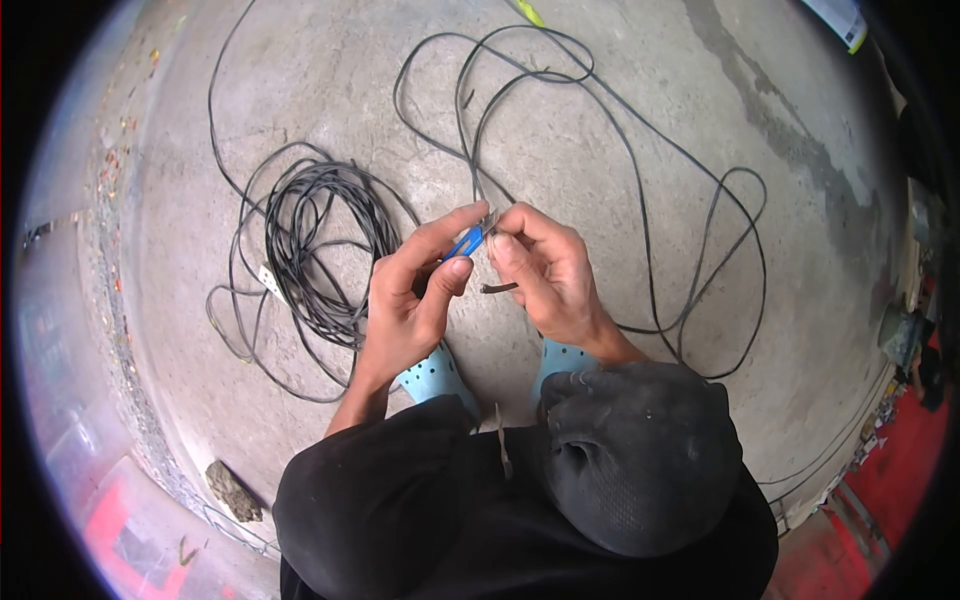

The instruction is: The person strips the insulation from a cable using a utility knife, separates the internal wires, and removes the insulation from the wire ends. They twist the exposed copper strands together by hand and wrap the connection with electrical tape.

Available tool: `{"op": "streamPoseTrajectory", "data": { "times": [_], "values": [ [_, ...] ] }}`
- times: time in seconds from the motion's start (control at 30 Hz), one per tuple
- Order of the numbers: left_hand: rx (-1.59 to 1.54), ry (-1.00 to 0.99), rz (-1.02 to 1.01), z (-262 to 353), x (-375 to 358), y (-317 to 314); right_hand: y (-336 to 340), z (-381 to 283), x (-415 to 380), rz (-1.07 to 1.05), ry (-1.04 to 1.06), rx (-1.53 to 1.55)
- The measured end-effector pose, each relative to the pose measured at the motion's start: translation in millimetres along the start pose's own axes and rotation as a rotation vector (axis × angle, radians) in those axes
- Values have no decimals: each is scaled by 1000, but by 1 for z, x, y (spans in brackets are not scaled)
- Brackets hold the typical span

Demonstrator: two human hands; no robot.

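"While the black cable (499, 288) is sitting in the right hand's (550, 272) pinch, which way is its short end pointing?"

"Leftward, just below that pinch."

"And the left hand (415, 290)?"

"Grasping the blue tool (465, 243); its long axis is slanting up and rightward, its tip reaching the pinch. Contact is not showing clearly."

"Beyond?"

"The cable coil (283, 245) is lying on the floor (340, 80), to the left."

- The left hand (410, 290) holds a small blue tool (464, 243) near its tip.
- The right hand (552, 272) pinches a black cable end (499, 289).
- Coiled black cable (283, 240) lies on the concrete floor (550, 140).
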State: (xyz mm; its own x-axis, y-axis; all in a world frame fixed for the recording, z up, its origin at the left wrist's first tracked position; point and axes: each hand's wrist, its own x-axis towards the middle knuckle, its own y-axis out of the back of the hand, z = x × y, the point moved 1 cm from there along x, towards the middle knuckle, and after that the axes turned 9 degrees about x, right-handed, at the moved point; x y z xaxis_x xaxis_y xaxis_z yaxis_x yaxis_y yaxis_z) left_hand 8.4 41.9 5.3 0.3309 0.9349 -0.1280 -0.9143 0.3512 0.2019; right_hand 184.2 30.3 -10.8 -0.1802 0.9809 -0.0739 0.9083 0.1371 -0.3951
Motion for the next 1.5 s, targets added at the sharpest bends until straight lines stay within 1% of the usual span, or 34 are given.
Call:
{"op": "streamPoseTrajectory", "data": {
  "times": [0.13, 0.2, 0.33, 0.43, 0.53, 0.57, 0.7, 0.83, 0.93, 0.97, 1.07, 1.17, 1.3, 1.33, 1.4, 1.5],
  "values": [
    [81, -18, 26, -2, -1, -1, 2, 6, 1, 12, 20, -39],
    [94, -46, 100, -7, 0, -3, 2, 6, 1, 18, 21, -94],
    [60, 15, 156, -7, 0, 0, 0, 7, 2, 20, 32, -82],
    [78, -47, 187, -14, 1, 0, 0, 7, 2, 12, 28, -98],
    [-44, 37, 459, -18, 10, 24, 5, 12, -1, -70, 76, -35],
    [-99, 51, 511, -13, 9, 24, 5, 13, -1, -66, 68, -27],
    [-205, 161, 220, -9, 5, 24, 0, 9, -1, -69, 20, -44],
    [-391, 273, 86, 2, 6, 18, -4, 8, 1, -102, 21, -62],
    [-317, 267, 88, 1, 10, 12, -3, 10, 0, -122, 8, -31],
    [-360, 296, 95, 2, 11, 12, -2, 11, -1, -119, 3, -14],
    [-487, 338, 25, -2, 10, 14, -2, 14, -2, -119, -5, 23],
    [-527, 276, -19, -7, 7, 17, -4, 15, -1, -124, -21, 66],
    [-472, 277, 20, -2, 4, 13, -5, 16, 0, -133, -117, 260],
    [-408, 229, 44, -3, 5, 11, -4, 17, 1, -142, -144, 317],
    [-279, 131, 90, -6, 6, 5, -3, 16, 2, -151, -261, 453],
    [-244, 90, 106, -9, 7, 5, -5, 11, 4, -163, -388, 590]
  ]
}}
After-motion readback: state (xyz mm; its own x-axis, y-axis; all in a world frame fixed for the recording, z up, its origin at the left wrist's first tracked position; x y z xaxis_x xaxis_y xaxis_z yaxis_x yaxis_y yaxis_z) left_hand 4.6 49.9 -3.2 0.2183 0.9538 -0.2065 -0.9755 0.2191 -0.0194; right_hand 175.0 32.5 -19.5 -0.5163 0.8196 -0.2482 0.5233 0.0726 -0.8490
